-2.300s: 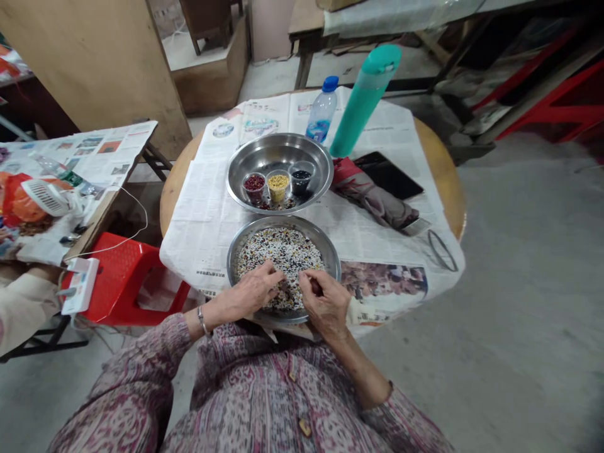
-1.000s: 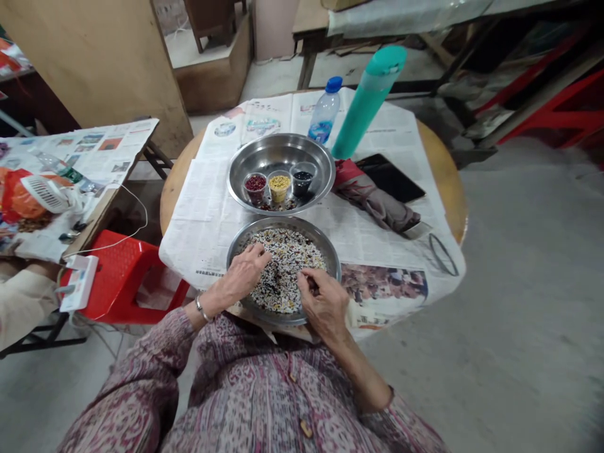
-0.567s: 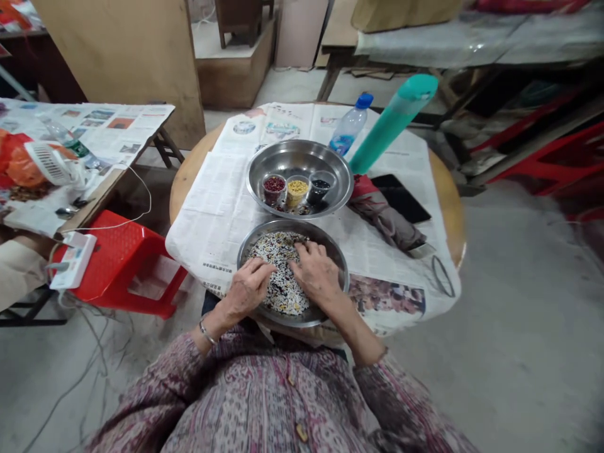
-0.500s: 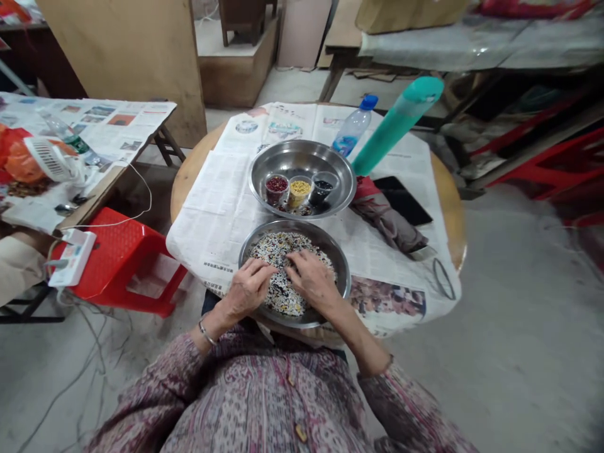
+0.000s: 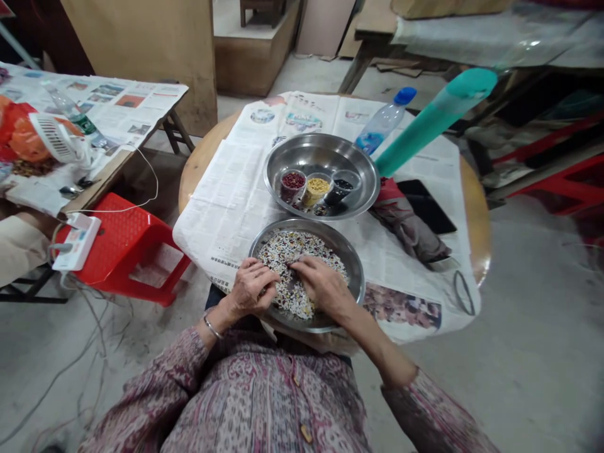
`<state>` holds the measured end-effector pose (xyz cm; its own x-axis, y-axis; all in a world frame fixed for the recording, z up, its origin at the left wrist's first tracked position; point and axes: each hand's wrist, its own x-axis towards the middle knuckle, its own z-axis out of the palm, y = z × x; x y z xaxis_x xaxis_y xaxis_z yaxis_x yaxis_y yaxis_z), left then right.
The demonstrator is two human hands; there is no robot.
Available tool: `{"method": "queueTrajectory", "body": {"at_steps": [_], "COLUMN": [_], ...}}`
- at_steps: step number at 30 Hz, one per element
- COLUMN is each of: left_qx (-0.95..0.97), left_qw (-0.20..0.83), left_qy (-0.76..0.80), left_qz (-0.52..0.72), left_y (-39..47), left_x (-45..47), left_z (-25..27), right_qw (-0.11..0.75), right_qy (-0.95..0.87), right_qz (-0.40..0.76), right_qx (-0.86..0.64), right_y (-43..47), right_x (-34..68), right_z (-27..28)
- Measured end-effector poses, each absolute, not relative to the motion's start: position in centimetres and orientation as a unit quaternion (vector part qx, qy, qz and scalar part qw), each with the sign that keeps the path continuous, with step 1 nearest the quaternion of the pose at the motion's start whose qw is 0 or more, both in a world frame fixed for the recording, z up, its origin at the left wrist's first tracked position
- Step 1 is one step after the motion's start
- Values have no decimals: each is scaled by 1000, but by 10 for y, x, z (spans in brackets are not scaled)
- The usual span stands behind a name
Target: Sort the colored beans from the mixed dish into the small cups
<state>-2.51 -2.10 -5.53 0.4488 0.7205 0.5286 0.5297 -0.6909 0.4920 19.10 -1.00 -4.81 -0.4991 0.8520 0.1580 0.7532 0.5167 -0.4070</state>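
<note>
So the near bowl (image 5: 355,277) has a speckled mix (image 5: 304,242) in it, mostly white with black, yellow and dark red bits. Right hand (image 5: 318,280) is down in the mix, fingertips drawn together, but can't tell if they're pinching anything. Left hand (image 5: 255,286) is over the bowl's left side, fingers curled; can't tell if it's got something either. Just beyond sits the far bowl (image 5: 316,150) with three clear cups: red (image 5: 293,182) on the left, yellow (image 5: 316,187) in the middle, black (image 5: 342,187) on the right. Off to the right of that: a blue-capped bottle (image 5: 383,126) and a teal tumbler (image 5: 434,123), all on newspaper (image 5: 214,201).
</note>
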Motion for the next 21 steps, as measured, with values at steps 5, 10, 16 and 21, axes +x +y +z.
{"method": "queueTrajectory", "body": {"at_steps": [5, 10, 16, 21], "left_qx": [838, 832, 838, 838], "left_qw": [134, 132, 108, 125], "left_qy": [389, 394, 385, 387], "left_qz": [357, 368, 371, 364], "left_y": [-21, -22, -22, -21], "left_x": [-25, -24, -24, -24], "left_z": [-55, -53, -53, -53], "right_qw": [207, 150, 156, 207], "right_qy": [-821, -884, -917, -837], "right_qz": [110, 113, 154, 89], "right_qx": [-520, -427, -335, -498], "right_y": [23, 21, -4, 5], "right_x": [178, 148, 182, 226], "right_z": [-48, -39, -40, -48]}}
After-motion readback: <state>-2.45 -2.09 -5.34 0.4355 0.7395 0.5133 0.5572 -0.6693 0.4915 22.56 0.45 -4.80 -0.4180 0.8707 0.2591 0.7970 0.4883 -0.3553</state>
